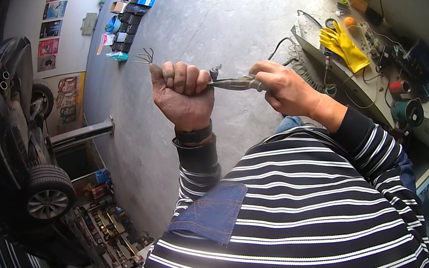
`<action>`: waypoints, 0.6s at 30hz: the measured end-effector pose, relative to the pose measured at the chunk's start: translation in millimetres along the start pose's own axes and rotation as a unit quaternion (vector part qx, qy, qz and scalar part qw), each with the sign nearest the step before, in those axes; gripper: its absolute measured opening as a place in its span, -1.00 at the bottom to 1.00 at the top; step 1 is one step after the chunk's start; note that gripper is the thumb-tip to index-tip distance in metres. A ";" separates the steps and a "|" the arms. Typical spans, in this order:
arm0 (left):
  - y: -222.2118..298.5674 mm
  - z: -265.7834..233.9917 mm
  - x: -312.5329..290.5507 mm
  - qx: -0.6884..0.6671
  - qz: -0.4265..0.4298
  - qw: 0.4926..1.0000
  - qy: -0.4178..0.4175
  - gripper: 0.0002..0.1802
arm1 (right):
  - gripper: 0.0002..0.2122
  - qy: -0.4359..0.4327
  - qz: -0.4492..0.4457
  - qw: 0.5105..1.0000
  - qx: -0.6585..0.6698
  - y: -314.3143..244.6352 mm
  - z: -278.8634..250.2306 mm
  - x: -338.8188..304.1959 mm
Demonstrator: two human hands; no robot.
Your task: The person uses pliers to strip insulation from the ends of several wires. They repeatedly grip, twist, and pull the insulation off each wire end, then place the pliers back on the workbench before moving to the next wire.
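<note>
My left hand (184, 91) is closed in a fist around a bundle of thin wires. The loose wire ends (146, 56) fan out beyond its thumb. From the other side of the fist, a small dark tangled piece (215, 72) sticks up. A dark grey tapered piece (232, 83) runs from this fist to my right hand (283, 87). My right hand's fingers are curled and pinch the wider end of that piece. Whether it is a tool or part of the wiring, I cannot tell. Both hands are raised in front of my striped sleeves, above the grey floor.
On the right, a bench (357, 90) bears yellow gloves (346, 47), cords and tools. A coiled grey hose (308, 64) hangs by its edge. At left stands a raised black car (11, 115). Boxes (130, 19) line the far-left wall; a loaded parts rack (105, 235) stands below.
</note>
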State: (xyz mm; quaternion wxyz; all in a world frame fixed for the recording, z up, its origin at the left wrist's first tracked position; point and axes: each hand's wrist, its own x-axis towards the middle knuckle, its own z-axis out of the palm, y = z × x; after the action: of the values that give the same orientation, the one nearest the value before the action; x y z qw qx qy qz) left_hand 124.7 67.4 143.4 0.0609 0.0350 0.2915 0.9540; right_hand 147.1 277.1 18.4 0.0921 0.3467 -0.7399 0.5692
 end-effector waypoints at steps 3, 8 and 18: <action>0.5 0.8 -0.5 -0.012 -0.006 1.000 0.002 -0.41 | -0.71 0.007 -0.011 1.000 -0.020 -1.7 -1.5 2.2; 2.0 0.9 -1.9 -0.004 -0.010 1.000 -0.009 -0.41 | -0.72 0.023 -0.046 0.996 -0.075 -2.6 -8.1 8.5; 3.5 0.0 -2.5 0.007 0.019 1.000 0.002 -0.42 | -0.79 -0.024 -0.055 0.985 -0.162 0.2 -19.3 19.8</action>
State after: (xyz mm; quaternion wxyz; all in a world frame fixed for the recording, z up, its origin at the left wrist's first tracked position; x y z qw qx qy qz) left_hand 126.9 64.1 145.3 0.0418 0.0394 0.2976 0.9530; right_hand 127.3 286.5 35.2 0.1604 0.3812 -0.8042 0.4268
